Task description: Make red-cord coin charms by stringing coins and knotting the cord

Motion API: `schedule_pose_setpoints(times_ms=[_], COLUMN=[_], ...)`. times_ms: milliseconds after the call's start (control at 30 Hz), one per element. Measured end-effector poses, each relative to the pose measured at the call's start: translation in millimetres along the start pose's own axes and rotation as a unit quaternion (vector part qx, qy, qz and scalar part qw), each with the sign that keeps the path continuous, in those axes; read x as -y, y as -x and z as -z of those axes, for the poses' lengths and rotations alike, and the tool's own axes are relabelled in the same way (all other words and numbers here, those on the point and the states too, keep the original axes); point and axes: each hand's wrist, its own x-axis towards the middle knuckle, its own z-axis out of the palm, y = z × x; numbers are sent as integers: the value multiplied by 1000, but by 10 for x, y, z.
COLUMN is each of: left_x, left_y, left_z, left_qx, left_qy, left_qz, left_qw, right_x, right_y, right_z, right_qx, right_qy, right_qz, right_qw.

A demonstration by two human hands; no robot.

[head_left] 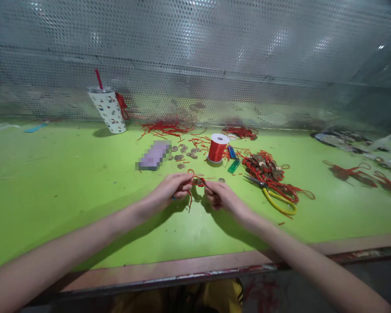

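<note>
Between my two hands a coin (201,181) wrapped in red cord is stretched just above the green table. My left hand (176,188) pinches the red cord (193,176) on the coin's left side, with a loop standing up and a loose end hanging down. On the other side, my right hand (222,194) pinches the coin's right edge or the cord there; the fingertips hide which. Several loose coins (184,151) lie beyond the hands, along with a spool of red cord (217,148). To the right are yellow-handled scissors (278,199) beside a heap of corded coins (263,165).
A blurred-out flat object (154,154) lies left of the coins. Further back stand a patterned tumbler (108,108) with a straw and a pile of red cords (166,129). Blue (231,152) and green lighters (234,166) lie by the spool. A perforated metal screen (182,65) closes the back.
</note>
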Motion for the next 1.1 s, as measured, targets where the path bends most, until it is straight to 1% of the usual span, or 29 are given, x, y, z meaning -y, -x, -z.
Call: schedule_pose_setpoints(times_ms=[67,133,200,233,300,367,433,533,633,700,867,1000,1100], left_x=[3,17,39,52,80,107,131,155,157,148,122,108,77], left_y=[22,54,87,102,128,151,170,185,181,175,168,173,177], left_z=[-24,-55,-78,-84,-82,-62,-32,12,35,38,33,27,2], left_qx=[1,-4,-9,-11,-13,-7,10,24,21,19,12,13,9], left_qy=[-21,-73,-147,-188,-273,-354,-421,-490,-525,-533,-536,-543,-533], left_qz=[-21,-55,-100,-129,-197,-261,-304,-332,-343,-346,-333,-325,-332], left_qw=[1000,996,984,974,942,898,855,806,779,772,776,775,779], right_x=[-5,-13,-27,-37,-58,-81,-100,-117,-121,-121,-108,-85,-83], right_y=[7,17,22,22,15,3,-12,-39,-59,-61,-22,10,5], right_z=[-21,-46,-65,-69,-70,-64,-54,-38,-24,-17,-29,-59,-72], right_qx=[-6,-3,3,5,4,4,9,30,49,51,56,28,20], right_qy=[14,29,45,53,60,48,25,2,4,7,4,16,24], right_qz=[5,15,23,22,13,-1,-10,-21,-38,-38,-24,-15,-13], right_qw=[1000,999,999,998,998,999,1000,999,998,998,998,999,999])
